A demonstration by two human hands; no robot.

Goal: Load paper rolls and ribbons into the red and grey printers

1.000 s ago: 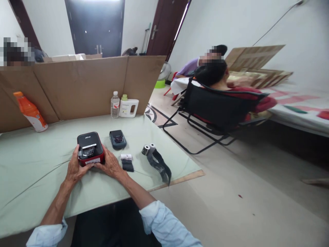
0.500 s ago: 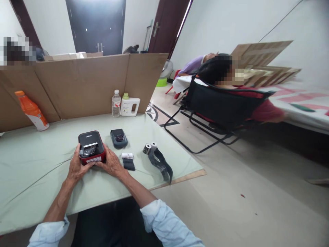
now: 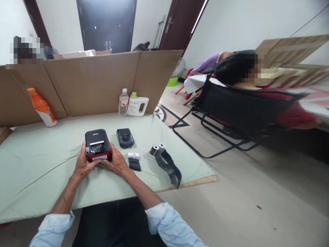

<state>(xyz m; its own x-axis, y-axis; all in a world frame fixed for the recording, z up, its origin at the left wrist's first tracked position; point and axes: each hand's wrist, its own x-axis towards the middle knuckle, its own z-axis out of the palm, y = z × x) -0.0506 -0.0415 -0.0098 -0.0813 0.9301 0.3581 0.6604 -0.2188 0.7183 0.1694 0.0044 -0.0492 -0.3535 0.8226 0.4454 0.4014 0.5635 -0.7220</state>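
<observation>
A small red and black label printer [image 3: 98,145] sits on the pale green table [image 3: 38,161]. My left hand [image 3: 83,164] curls round its left side and my right hand [image 3: 117,163] presses against its right front corner. To the right lie a smaller dark printer [image 3: 125,137], a small white paper roll with a dark strip [image 3: 134,160], and two rolls trailing a long dark strip [image 3: 166,161].
A cardboard screen [image 3: 97,82] stands along the table's far edge, with an orange bottle [image 3: 42,107], a water bottle [image 3: 123,102] and a white jug [image 3: 137,105] before it. To the right a person leans back in a black folding chair [image 3: 239,113]. Another person sits behind the screen.
The view has swung left, so the table things sit a little further right in the picture. Both hands stay on the red printer. The person in the chair has leaned further back.
</observation>
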